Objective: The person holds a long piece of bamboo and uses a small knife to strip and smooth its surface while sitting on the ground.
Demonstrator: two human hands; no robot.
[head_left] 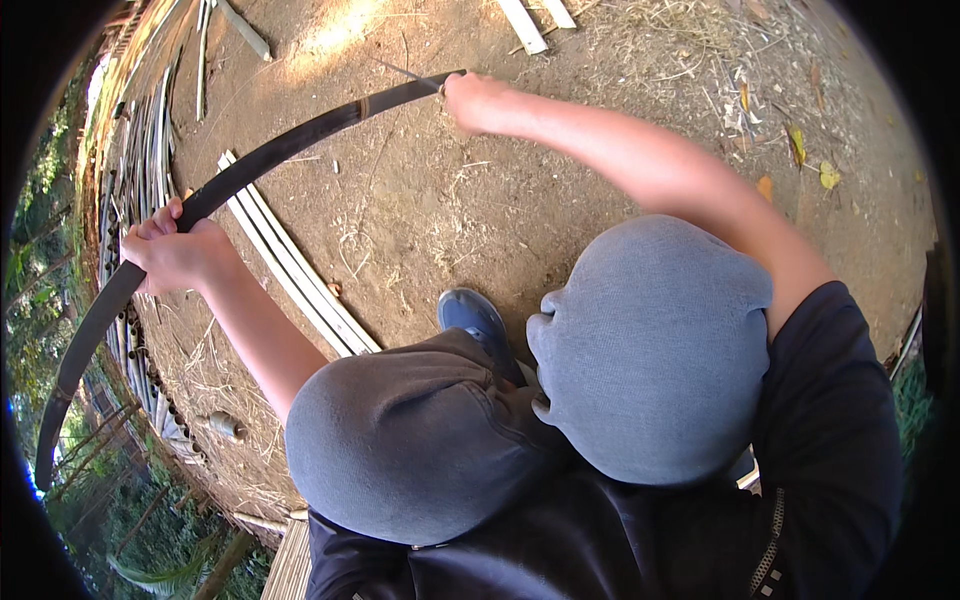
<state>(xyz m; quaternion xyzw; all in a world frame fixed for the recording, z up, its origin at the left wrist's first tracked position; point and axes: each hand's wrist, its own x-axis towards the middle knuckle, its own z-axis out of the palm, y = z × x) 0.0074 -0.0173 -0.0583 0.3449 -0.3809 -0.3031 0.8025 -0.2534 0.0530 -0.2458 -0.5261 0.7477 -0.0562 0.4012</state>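
Because the dark strip (270,154) is long, we apparently spread our hands to steady it: the left grip (178,258) wraps it partway along, the right grip (476,103) closes on one end, and pale slats (295,265) lie right of the left grip.

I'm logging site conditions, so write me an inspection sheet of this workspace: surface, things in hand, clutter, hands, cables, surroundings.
Surface: brown dirt ground, scattered with straw.
Things in hand: long dark strip, reaching across the left side of the view; thin piece near its far end, kind unclear.
Clutter: pale strips on the ground, yellow leaves at right, small cylinder at lower left.
Hands: left hand grips the dark strip; right hand is at its far end, exact hold unclear.
Cables: nothing seen.
Surroundings: many poles at left, greenery beyond.
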